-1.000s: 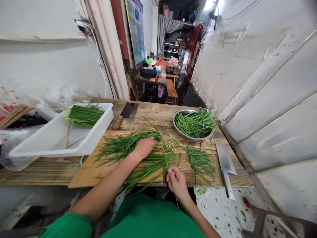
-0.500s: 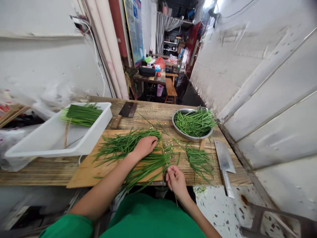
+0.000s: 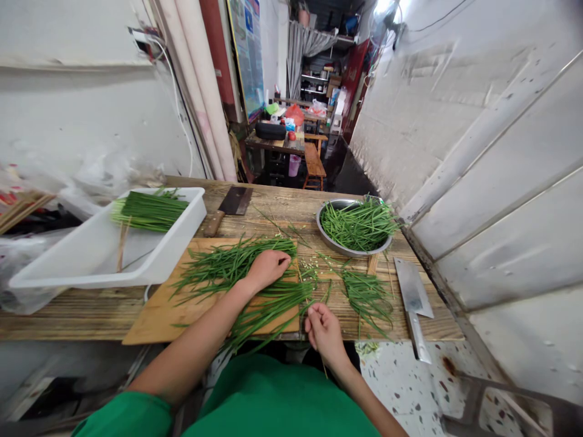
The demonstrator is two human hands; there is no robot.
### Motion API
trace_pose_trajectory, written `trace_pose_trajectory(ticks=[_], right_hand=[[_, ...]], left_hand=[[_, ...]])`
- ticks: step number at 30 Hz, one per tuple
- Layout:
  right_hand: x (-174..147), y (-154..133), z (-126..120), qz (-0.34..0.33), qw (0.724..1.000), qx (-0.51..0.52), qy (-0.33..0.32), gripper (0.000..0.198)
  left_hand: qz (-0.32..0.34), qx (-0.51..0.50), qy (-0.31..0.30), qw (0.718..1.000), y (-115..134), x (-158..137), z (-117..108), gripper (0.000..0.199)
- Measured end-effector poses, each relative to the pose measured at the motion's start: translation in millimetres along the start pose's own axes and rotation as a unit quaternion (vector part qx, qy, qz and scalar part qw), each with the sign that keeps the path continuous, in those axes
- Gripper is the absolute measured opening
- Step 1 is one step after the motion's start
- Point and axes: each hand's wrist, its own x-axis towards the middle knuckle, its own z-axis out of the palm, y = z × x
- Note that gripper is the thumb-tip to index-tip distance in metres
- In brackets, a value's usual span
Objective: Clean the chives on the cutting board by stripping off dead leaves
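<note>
My left hand [image 3: 268, 268] rests over a pile of green chives [image 3: 218, 262] on the wooden cutting board [image 3: 159, 312]. Its fingers are curled together near the pile's right end; what they hold, if anything, is hidden. Closer to me, a second bunch of chives [image 3: 273, 303] fans out over the board's front edge. My right hand [image 3: 324, 331] is closed in a pinch at the cut ends of this bunch. A thin stick [image 3: 325, 369] shows below that hand, apparently passing through its grip. To its right lies a small bundle of chives [image 3: 367, 297].
A steel bowl [image 3: 322, 233] heaped with chives stands at the back right. One cleaver [image 3: 412, 291] lies at the right, its handle over the table edge; a dark cleaver [image 3: 235, 200] lies behind the board. The white tray [image 3: 91, 280] at left holds more chives.
The left hand has shifted very slightly to the right. The right hand and the chives look the same.
</note>
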Motion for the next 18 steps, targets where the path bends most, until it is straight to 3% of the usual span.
trace_pose_trajectory(ticks=[18], right_hand=[[0.2, -2.6, 0.3, 0.0, 1.0, -0.001, -0.004, 0.039]], left_hand=[[0.004, -0.045, -0.021, 0.999, 3.7, 3.1, -3.2, 0.028]])
